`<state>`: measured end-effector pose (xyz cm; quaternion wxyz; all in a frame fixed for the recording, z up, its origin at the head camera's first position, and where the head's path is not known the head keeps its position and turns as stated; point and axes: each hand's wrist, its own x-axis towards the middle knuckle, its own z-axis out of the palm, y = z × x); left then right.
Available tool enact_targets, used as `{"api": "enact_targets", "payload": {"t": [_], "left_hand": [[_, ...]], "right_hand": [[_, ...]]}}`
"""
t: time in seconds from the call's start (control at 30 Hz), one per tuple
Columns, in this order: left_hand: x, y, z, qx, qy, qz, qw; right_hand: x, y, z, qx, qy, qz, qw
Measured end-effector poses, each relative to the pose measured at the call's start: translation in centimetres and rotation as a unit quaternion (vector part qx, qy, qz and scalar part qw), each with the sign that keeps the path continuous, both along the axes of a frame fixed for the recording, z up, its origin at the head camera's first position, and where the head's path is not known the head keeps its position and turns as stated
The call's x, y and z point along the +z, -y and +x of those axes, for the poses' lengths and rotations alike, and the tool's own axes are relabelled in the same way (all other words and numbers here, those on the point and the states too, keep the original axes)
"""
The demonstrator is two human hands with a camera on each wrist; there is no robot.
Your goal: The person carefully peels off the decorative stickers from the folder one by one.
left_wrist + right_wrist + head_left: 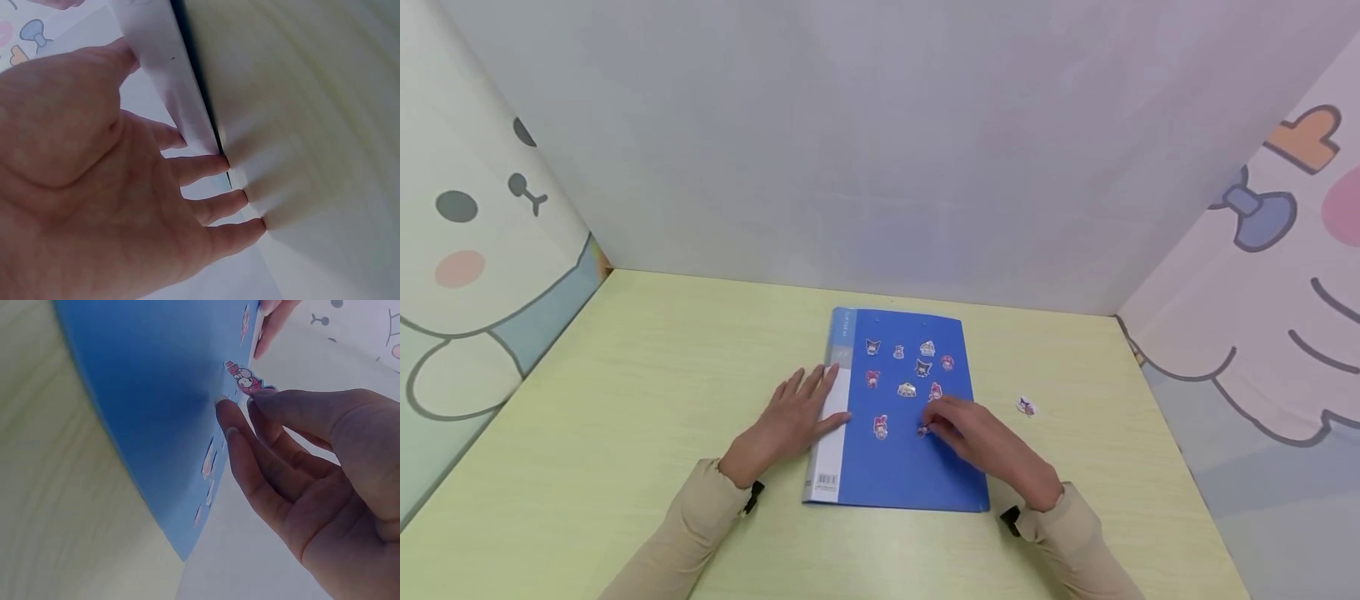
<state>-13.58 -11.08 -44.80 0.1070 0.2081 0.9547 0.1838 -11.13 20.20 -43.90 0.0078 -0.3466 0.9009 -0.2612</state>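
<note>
A blue ring binder (910, 475) with a white and grey spine lies flat on the table. Several cartoon stickers, such as a pink one (880, 427) and a dark-hooded one (922, 367), are spread over its cover. My left hand (792, 421) rests at the spine, fingers spread, the thumb on the spine and some fingertips touching the table in the left wrist view. Between thumb and fingers my right hand (981, 433) pinches a small pink character sticker (245, 381), just over the lower right part of the cover. Its lower end is hidden by the thumb.
One loose sticker (1026, 407) lies on the table (1075, 367) to the right of the binder. A pale grey backdrop (865, 150) rises behind the table. Cartoon-printed panels stand at the left (467, 333) and right (1240, 317).
</note>
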Motion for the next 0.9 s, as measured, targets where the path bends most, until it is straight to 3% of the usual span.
{"api": "enact_targets", "payload": {"t": [0.7,0.9], "left_hand": [[-0.2,-0.1,0.0,0.002,-0.009,-0.003,1.0000],[-0.2,-0.1,0.0,0.001,-0.009,-0.002,1.0000]], "right_hand": [[-0.7,-3.7,-0.2,-0.042,-0.005,-0.017,0.9990],[-0.9,-4.5,-0.2,-0.039,-0.032,-0.030,0.9983]]}}
